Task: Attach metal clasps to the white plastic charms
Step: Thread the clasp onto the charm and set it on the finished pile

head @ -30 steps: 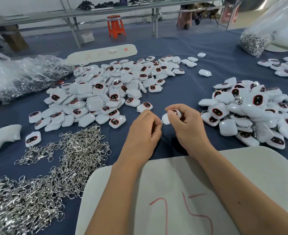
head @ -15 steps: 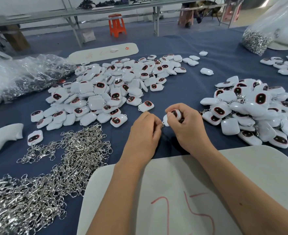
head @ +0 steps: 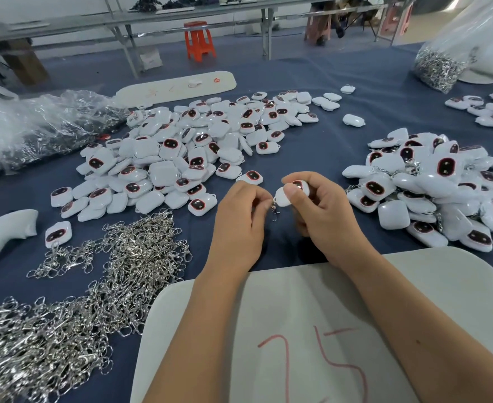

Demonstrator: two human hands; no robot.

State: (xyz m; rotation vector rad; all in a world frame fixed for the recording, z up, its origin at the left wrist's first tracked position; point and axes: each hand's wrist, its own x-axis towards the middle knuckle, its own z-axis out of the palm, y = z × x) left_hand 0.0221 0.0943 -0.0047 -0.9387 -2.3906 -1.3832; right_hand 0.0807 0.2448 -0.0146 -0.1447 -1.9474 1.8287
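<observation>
At the middle of the bench (head: 312, 149): two hands are meeting over the blue cloth, just beyond a white board (head: 312, 309) marked in red.
Right hand (head: 323, 210): is curling its fingers round one white charm (head: 284, 197), thumb pressing on top, holding it clear of the cloth.
Left hand (head: 239, 219): is pinching a small metal clasp (head: 274, 207) between curled fingertips; the clasp is hanging at the charm's lower left corner.
Key relation: the clasp is lying immediately left of the charm, touching or nearly touching its corner; the clasp's long axis is running roughly downward; the left hand is nearer the join.
Step judged: the clasp is probably being hooked onto the charm's loop.
Supplies: a heap of loose clasps (head: 65, 330) is lying to the left, a pile of charms (head: 181, 152) is spreading beyond the hands, and a second pile of charms (head: 431, 187) with chains showing among them is sitting to the right.
Hidden: the charm's loop and the clasp's gate are being covered by fingertips, so whether the join is closed cannot be told; the charm's face is mostly masked by the thumb.
</observation>
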